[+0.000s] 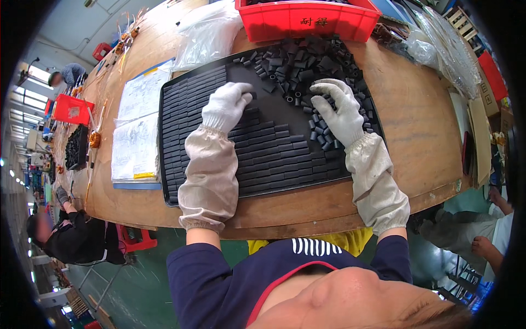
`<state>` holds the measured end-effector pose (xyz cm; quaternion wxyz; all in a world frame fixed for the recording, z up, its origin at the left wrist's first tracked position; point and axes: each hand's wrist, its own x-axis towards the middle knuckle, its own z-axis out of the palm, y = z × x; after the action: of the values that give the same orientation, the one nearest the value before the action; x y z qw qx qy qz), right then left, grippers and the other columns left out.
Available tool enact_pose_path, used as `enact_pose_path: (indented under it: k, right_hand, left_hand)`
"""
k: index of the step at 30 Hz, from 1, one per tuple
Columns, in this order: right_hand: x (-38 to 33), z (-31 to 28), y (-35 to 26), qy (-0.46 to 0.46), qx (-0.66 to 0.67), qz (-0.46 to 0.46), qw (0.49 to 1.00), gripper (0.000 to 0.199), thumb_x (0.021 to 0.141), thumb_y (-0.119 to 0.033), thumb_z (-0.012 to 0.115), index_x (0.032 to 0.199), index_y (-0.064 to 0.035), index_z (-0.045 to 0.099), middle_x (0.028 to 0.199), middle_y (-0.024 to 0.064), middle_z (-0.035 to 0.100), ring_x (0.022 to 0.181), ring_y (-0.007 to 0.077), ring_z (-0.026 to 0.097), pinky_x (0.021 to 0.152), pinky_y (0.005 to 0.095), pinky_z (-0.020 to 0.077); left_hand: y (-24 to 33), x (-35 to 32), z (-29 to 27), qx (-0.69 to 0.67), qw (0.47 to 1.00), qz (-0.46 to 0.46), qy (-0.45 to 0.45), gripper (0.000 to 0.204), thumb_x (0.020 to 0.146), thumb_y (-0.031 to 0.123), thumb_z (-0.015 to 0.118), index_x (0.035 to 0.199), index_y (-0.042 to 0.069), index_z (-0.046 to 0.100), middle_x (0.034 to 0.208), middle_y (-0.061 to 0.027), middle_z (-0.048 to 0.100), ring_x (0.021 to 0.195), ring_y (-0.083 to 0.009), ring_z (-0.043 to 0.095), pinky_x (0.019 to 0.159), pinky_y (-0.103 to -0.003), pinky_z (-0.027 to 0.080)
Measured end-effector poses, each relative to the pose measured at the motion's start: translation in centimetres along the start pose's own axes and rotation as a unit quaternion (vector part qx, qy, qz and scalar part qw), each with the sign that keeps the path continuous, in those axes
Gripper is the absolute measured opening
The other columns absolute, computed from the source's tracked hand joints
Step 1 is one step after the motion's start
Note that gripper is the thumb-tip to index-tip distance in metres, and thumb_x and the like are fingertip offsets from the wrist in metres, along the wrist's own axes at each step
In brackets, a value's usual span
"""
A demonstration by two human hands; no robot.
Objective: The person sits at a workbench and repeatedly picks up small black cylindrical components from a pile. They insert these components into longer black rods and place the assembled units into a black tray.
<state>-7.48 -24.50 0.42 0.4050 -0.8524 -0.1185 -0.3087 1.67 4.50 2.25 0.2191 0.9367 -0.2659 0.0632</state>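
Note:
A large black tray (219, 193) lies on the table in front of me. Its left and near parts hold neat rows of short black tubes (274, 159), set end to end. Toward the back right, loose black tubes (307, 61) lie heaped. My left hand (226, 104), in a white glove, is over the ends of the upper rows; its fingertips are pinched on what looks like one black tube. My right hand (341, 112), gloved too, hovers over the loose tubes beside the heap. Its thumb and fingers are curved and apart, with nothing visible between them.
Behind the tray stands a red bin (307, 24) with black parts inside. Clear plastic bags (208, 41) and a folder of papers (139, 120) lie left of it. Copper coils with wires (95, 140) are farther left. Other people (82, 236) are at both sides.

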Motion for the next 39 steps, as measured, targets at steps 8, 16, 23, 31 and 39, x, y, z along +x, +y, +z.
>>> enact_pose_path:
  k: [8, 16, 23, 31, 39]
  right_hand:
    - [0.0, -0.2, -0.1, 0.005, 0.020, 0.014, 1.000, 0.020, 0.089, -0.016, 0.078, 0.108, -0.0115, 0.075, 0.116, 0.0065, 0.071, 0.109, 0.0269, 0.065, 0.090, 0.0375, 0.0536]
    - [0.1, -0.3, 0.2, 0.015, -0.022, -0.002, 1.000, 0.019, 0.088, -0.015, 0.078, 0.107, -0.0117, 0.075, 0.116, 0.0065, 0.071, 0.108, 0.0286, 0.065, 0.092, 0.0384, 0.0530]
    - [-0.2, -0.1, 0.6, -0.019, -0.189, -0.048, 0.981, 0.024, 0.085, -0.017, 0.077, 0.108, -0.0167, 0.075, 0.107, 0.0030, 0.070, 0.109, 0.0302, 0.063, 0.099, 0.0443, 0.0474]
    - [-1.3, 0.2, 0.5, -0.161, -0.259, -0.094, 0.948, 0.025, 0.087, -0.028, 0.076, 0.111, -0.0228, 0.075, 0.123, 0.0049, 0.065, 0.123, 0.0315, 0.054, 0.112, 0.0506, 0.0345]
    - [-0.6, 0.6, 0.6, -0.067, -0.223, -0.095, 0.968, 0.016, 0.084, -0.023, 0.078, 0.099, -0.0174, 0.073, 0.105, 0.0007, 0.071, 0.110, 0.0267, 0.063, 0.104, 0.0459, 0.0419]
  left_hand:
    - [0.6, -0.6, 1.2, 0.156, 0.978, 0.123, 0.068, 0.027, 0.090, 0.015, 0.067, 0.116, 0.019, 0.075, 0.112, -0.0086, 0.070, 0.111, -0.0307, 0.063, 0.096, -0.044, 0.052]
    - [1.0, -0.3, 1.3, 0.177, 0.978, 0.086, -0.064, 0.030, 0.090, 0.007, 0.058, 0.110, 0.021, 0.075, 0.109, -0.0050, 0.070, 0.109, -0.0295, 0.065, 0.091, -0.043, 0.054]
    - [4.5, 0.1, 4.0, 0.004, 0.971, 0.218, 0.098, 0.042, 0.082, 0.012, 0.077, 0.123, 0.017, 0.070, 0.116, -0.0100, 0.069, 0.111, -0.0345, 0.064, 0.090, -0.045, 0.055]
    - [5.8, -0.1, 5.6, 0.042, 0.985, 0.166, 0.031, 0.031, 0.087, 0.019, 0.074, 0.117, 0.018, 0.068, 0.103, -0.0076, 0.066, 0.100, -0.0333, 0.065, 0.084, -0.046, 0.055]
    - [5.0, -0.1, 5.9, 0.043, 0.989, 0.137, 0.022, 0.023, 0.087, 0.022, 0.075, 0.108, 0.016, 0.067, 0.101, -0.0085, 0.066, 0.099, -0.0339, 0.065, 0.083, -0.046, 0.054]
